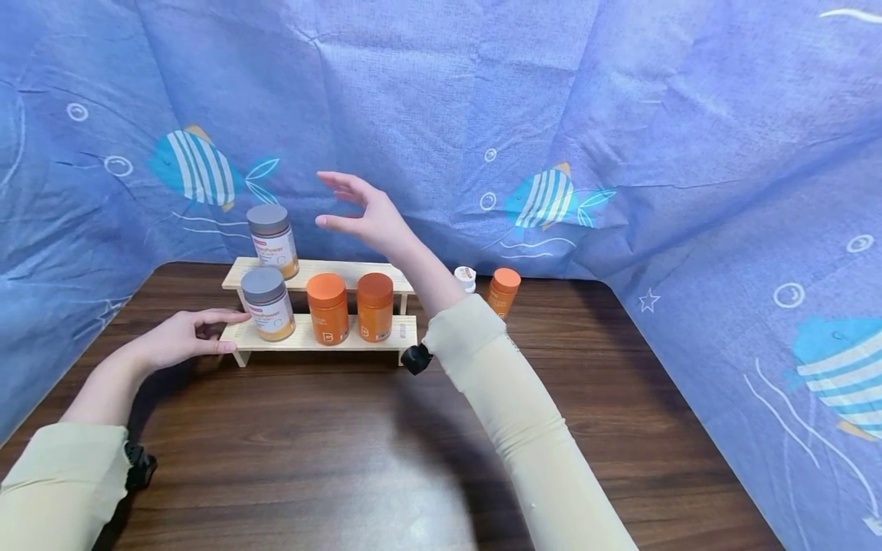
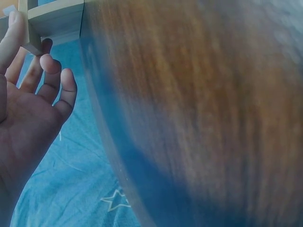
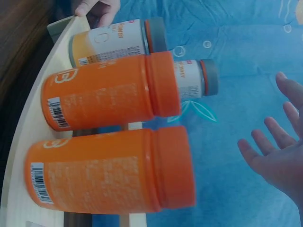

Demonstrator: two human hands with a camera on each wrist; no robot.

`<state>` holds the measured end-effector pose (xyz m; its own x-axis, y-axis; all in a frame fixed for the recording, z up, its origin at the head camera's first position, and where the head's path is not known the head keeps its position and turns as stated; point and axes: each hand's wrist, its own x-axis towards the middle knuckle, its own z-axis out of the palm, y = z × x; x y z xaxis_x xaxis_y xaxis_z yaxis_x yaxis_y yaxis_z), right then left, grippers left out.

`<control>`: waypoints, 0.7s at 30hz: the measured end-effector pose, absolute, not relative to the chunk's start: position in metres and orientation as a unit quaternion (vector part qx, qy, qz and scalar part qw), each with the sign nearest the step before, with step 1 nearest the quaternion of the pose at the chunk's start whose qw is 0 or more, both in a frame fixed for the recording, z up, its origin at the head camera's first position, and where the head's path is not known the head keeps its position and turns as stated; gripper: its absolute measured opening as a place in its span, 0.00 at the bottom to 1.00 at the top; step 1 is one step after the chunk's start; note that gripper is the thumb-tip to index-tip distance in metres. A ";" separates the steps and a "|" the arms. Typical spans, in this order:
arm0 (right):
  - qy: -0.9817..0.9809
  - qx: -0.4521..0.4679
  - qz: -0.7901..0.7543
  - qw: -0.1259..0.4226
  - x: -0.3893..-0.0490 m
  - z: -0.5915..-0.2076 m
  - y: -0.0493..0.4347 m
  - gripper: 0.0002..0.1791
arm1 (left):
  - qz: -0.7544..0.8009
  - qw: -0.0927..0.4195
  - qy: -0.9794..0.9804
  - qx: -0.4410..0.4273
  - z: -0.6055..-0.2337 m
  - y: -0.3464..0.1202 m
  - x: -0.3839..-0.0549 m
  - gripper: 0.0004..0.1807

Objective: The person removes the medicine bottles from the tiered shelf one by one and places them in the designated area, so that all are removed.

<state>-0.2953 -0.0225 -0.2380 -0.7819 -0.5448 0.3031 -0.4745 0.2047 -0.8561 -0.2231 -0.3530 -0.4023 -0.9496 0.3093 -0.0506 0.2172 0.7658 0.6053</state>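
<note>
A two-tier wooden display rack (image 1: 324, 346) stands on the table. My left hand (image 1: 171, 337) pinches the left end of its lower tier, with the thumb in front. On that tier are a grey-lidded jar (image 1: 271, 310) and two orange jars, one (image 1: 328, 312) in the middle and one (image 1: 375, 310) to its right. Another grey-lidded jar (image 1: 276, 249) stands at the left of the upper tier. My right hand (image 1: 368, 214) is raised above the upper tier, fingers spread and holding nothing. The right wrist view shows that hand (image 3: 284, 151) apart from the jars.
Right of the rack, partly behind my right forearm, stand an orange bottle (image 1: 504, 291) and a small white-capped container (image 1: 465, 277). A blue fish-print cloth (image 1: 441, 115) hangs behind and beside the dark wooden table (image 1: 310, 459).
</note>
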 end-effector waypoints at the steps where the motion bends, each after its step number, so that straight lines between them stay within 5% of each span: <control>1: 0.777 -0.329 -0.535 0.029 -0.298 -0.241 -0.025 0.35 | 0.313 0.074 0.937 0.140 -0.402 -0.352 -0.223 0.32; 21: 0.784 -0.307 -0.538 0.038 -0.313 -0.268 -0.068 0.32 | 0.306 0.070 0.939 0.143 -0.402 -0.353 -0.224 0.32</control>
<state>-0.3129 -0.0675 -0.2681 -0.8085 -0.5227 0.2704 -0.4400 0.2317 -0.8676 -0.2244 -0.3528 -0.4022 -0.9495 0.3107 -0.0431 0.2256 0.7720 0.5943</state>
